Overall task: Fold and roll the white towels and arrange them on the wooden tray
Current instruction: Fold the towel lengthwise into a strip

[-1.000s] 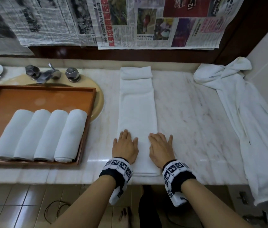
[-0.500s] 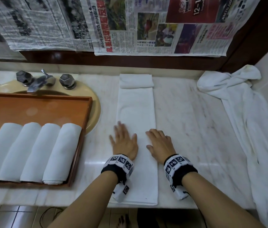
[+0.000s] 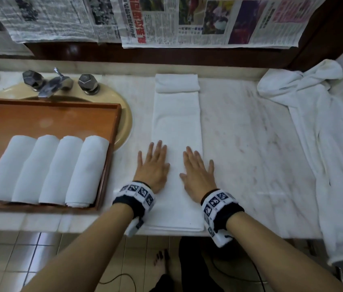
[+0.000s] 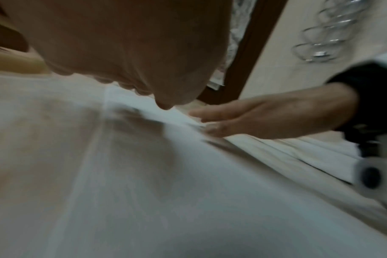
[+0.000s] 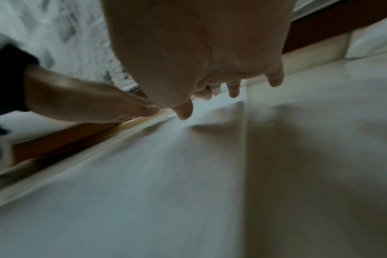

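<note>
Folded towel [image 3: 177, 127] flat under left hand [image 3: 153, 165] and right hand [image 3: 198, 172], fingers spread wide, holding nothing. Newspaper [image 3: 208, 20] print beyond fingertips, unreadable.

White towels [image 3: 177, 127] are sitting on a pinkish-veined marble tabletop [image 3: 250, 144]; the tray [image 3: 50, 119] is showing orange-brown, the wristbands [image 3: 219, 205] black-and-white checkered.

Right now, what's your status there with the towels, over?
Left hand, right hand flat on folded towel. Four rolled towels in wooden tray. Nothing blocking.
</note>
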A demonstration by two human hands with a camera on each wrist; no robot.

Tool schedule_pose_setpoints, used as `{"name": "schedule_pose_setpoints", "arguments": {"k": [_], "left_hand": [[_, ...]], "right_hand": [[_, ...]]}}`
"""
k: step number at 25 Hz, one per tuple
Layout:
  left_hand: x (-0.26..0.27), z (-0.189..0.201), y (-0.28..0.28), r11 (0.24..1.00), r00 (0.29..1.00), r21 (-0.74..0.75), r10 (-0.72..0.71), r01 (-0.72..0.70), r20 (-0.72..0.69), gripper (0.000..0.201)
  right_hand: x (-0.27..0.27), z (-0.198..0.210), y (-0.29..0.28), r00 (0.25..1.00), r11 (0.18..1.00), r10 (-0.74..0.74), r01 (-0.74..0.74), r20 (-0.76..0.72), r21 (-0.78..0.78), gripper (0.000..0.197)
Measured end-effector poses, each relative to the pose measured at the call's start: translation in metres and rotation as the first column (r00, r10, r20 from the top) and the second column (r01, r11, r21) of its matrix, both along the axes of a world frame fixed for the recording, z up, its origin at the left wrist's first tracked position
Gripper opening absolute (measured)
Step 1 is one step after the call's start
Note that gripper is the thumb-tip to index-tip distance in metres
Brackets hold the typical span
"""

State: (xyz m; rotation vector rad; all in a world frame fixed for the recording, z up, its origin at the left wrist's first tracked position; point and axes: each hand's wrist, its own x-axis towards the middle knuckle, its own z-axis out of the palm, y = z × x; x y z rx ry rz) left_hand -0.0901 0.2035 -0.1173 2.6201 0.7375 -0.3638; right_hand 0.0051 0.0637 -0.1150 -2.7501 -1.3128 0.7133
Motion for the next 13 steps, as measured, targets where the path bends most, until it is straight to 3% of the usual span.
{"name": "schedule_pose_setpoints", "arguments": {"k": [2, 3, 7, 8, 10, 11, 13], "left_hand": [[-0.037, -0.009, -0.032, 0.982, 0.982, 0.001, -0.188, 0.188, 0.009, 0.060], [-0.058, -0.013, -0.041, 0.977, 0.977, 0.011, -0.213, 0.213, 0.004, 0.062], [-0.098, -0.025, -0.022, 0.998, 0.998, 0.041, 0.046, -0.044, -0.034, 0.068], [-0.100, -0.021, -0.019, 0.997, 0.997, 0.035, 0.076, -0.075, -0.018, 0.066], [-0.101, -0.014, -0.021, 0.998, 0.976, 0.039, 0.039, -0.048, 0.213, 0.057], [-0.102, -0.011, -0.025, 0.999, 0.935, 0.038, 0.010, -0.025, 0.354, 0.045], [-0.104, -0.004, -0.033, 1.000, 0.876, -0.020, 0.030, -0.023, 0.482, 0.023]], "right_hand": [[-0.028, -0.008, -0.020, 0.995, 0.995, 0.096, -0.096, -0.033, 0.001, 0.067], [-0.032, -0.012, -0.030, 0.994, 0.995, 0.101, -0.101, -0.029, -0.014, 0.067], [-0.014, -0.015, -0.046, 0.997, 0.995, -0.059, 0.063, 0.042, -0.080, 0.066], [-0.017, -0.011, -0.046, 0.996, 0.998, -0.051, 0.053, 0.067, -0.033, 0.067], [-0.037, -0.004, -0.046, 0.997, 0.978, 0.020, -0.034, 0.069, 0.207, 0.060], [-0.049, -0.001, -0.046, 0.997, 0.942, 0.074, -0.078, 0.026, 0.328, 0.047], [-0.069, 0.002, -0.053, 0.983, 0.909, 0.133, -0.072, -0.124, 0.410, 0.021]]}}
